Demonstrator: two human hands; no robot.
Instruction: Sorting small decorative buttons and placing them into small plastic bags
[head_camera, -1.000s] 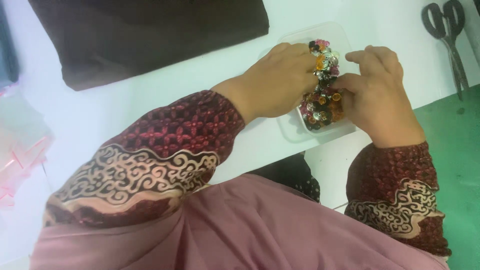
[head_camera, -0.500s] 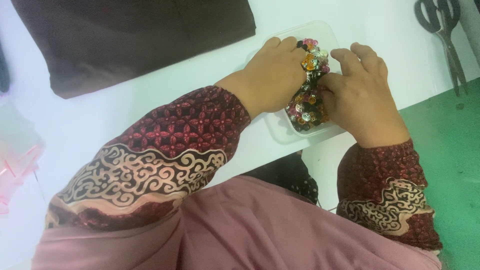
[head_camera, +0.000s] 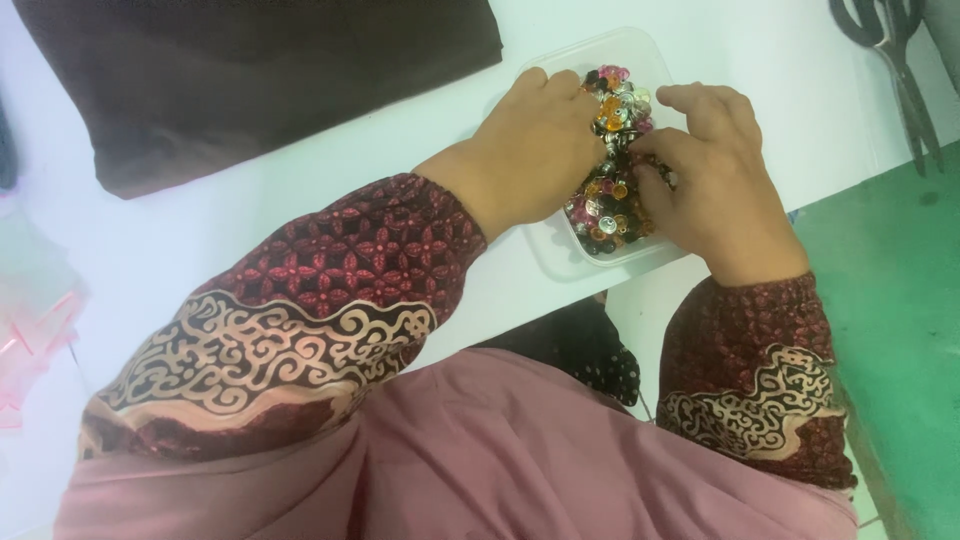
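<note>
A clear plastic tub (head_camera: 640, 52) stands near the white table's front edge, filled with several small buttons and beads (head_camera: 605, 205) in pink, orange, silver and black. My left hand (head_camera: 530, 150) rests over the tub's left side, fingers curled down into the pile. My right hand (head_camera: 715, 170) covers the right side, its fingertips pinched among the buttons. Whether either hand holds a single piece is hidden by the fingers. Both arms wear dark red patterned sleeves.
A folded dark brown cloth (head_camera: 250, 70) lies at the back left of the white table (head_camera: 300, 215). Scissors (head_camera: 900, 60) lie at the far right. Pink-edged clear plastic bags (head_camera: 30, 320) sit at the left edge. A green floor (head_camera: 900, 330) shows on the right.
The view has drifted a little, so tub and hands sit higher and further left. Both hands stay in the tub, the fingers shifting among the buttons.
</note>
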